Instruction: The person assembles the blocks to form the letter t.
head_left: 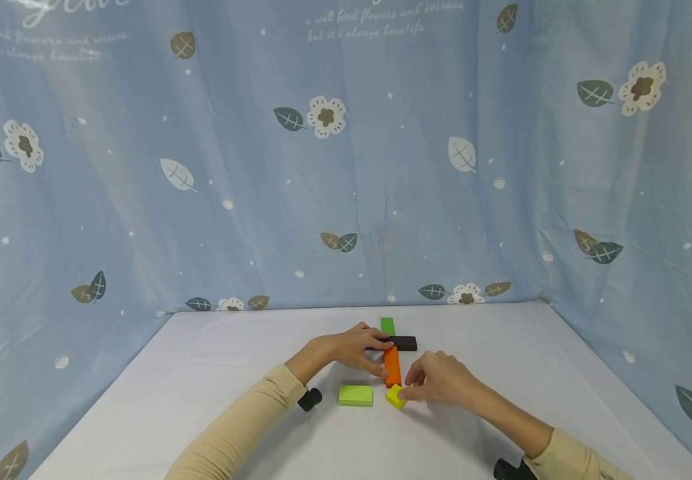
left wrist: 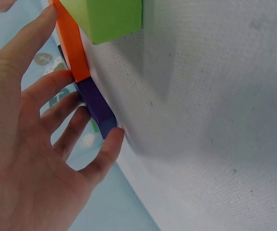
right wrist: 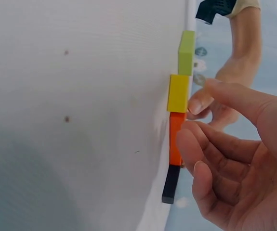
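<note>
My left hand lies over the left part of a black block, fingers spread. In the left wrist view its fingertips touch the dark block, and the thumb tip meets the orange block. The orange block runs from the black one toward a small yellow block. My right hand is beside the yellow block, thumb tip at its right edge; in the right wrist view its fingers curve loosely with nothing between them, near the yellow block.
A light green block lies left of the yellow one. Behind the black block is a brighter green block. A white cloth covers the table, and a blue patterned curtain hangs around its back and sides.
</note>
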{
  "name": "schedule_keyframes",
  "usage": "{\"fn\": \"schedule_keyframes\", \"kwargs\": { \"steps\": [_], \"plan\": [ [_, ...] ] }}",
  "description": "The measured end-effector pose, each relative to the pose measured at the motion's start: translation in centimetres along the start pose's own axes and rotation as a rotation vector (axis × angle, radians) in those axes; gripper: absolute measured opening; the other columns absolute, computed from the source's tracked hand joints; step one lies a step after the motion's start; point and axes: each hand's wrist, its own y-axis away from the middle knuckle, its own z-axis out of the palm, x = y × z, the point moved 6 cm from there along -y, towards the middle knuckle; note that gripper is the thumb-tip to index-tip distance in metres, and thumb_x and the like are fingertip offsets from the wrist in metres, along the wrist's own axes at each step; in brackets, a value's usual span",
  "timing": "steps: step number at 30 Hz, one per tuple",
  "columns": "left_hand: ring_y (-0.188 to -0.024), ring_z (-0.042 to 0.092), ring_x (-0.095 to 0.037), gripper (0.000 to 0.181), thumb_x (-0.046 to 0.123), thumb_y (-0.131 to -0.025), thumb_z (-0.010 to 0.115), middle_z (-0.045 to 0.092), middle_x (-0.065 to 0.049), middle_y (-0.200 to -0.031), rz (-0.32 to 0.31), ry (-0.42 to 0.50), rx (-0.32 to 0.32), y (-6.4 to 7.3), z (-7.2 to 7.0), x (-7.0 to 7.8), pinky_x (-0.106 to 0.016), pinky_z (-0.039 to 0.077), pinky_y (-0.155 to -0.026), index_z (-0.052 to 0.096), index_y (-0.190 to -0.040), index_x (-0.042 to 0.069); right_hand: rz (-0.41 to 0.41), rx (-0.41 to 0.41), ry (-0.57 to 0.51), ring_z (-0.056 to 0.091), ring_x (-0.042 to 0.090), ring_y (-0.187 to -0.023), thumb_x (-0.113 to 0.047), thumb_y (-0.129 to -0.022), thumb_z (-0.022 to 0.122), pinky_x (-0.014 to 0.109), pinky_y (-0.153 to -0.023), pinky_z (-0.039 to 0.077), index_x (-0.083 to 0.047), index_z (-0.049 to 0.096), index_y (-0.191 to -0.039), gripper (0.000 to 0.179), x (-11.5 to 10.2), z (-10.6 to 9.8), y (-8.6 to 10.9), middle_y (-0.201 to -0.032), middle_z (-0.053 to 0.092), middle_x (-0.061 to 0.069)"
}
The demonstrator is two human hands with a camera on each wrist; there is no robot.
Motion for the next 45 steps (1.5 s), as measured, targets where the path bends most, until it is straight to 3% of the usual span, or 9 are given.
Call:
{"fn": "schedule_keyframes", "kwargs": {
  "steps": [28, 36, 45],
  "plan": [
    [-0.132, 0.036, -0.019, 0.068, 0.054, -0.089, 0.064, 0.039, 0.002, -0.157, 0.035, -0.017, 0.005, -0.2, -0.1, 0.0, -0.039, 0.037, -0.112, 0.046, -0.147, 0.024, -0.125, 0.092, 0.064, 0.051, 0.002, -0.063, -0.040, -0.078, 0.081, 0.021, -0.058, 0.039, -0.018, 0.075, -0.085, 0.024, -2.3, -0.6, -0.3, -0.071, 0.067, -0.014],
    [-0.133, 0.036, -0.020, 0.065, 0.050, -0.090, 0.065, 0.040, 0.001, -0.156, 0.038, 0.009, 0.008, 0.0, -0.2, 0.2, -0.038, 0.037, -0.112, 0.047, -0.146, 0.023, -0.119, 0.072, 0.045, 0.059, 0.015, -0.076, -0.036, -0.077, 0.082, 0.027, -0.067, 0.041, -0.015, 0.075, -0.091, 0.026, -3.0, -0.2, -0.9, -0.080, 0.071, -0.010],
    [-0.130, 0.040, -0.021, 0.063, 0.044, -0.091, 0.066, 0.042, 0.000, -0.154, 0.083, -0.022, 0.034, -0.1, -0.4, 0.3, -0.035, 0.036, -0.111, 0.048, -0.145, 0.019, -0.158, 0.086, 0.072, 0.052, 0.006, -0.069, -0.039, -0.076, 0.083, 0.023, -0.061, 0.042, -0.013, 0.075, -0.091, 0.031, -3.8, 0.3, -1.4, -0.077, 0.068, -0.008]
  ]
}}
